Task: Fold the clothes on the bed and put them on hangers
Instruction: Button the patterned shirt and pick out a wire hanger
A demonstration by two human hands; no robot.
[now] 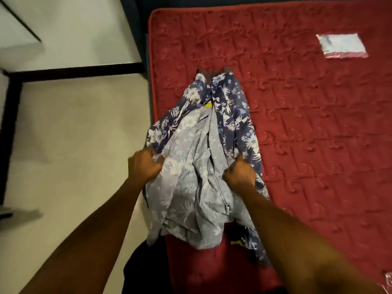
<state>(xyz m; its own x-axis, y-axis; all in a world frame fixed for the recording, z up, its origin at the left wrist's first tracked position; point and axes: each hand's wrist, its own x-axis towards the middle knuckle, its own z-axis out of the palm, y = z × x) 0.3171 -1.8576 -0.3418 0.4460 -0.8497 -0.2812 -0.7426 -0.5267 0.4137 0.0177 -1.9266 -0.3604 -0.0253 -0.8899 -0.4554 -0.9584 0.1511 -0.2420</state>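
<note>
Gripping blue floral shirt [212,145] at both sides: left hand [146,164] and right hand [240,174] bunched on fabric. Shirt lies lengthwise near left edge of red bed [307,124], pale inside showing. White label [341,46] well apart.

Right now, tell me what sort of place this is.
Probably a bedroom: a red quilted mattress fills the right side, a blue floral garment lies on it, gripped by the left hand and right hand, and pale floor runs beside it.
</note>
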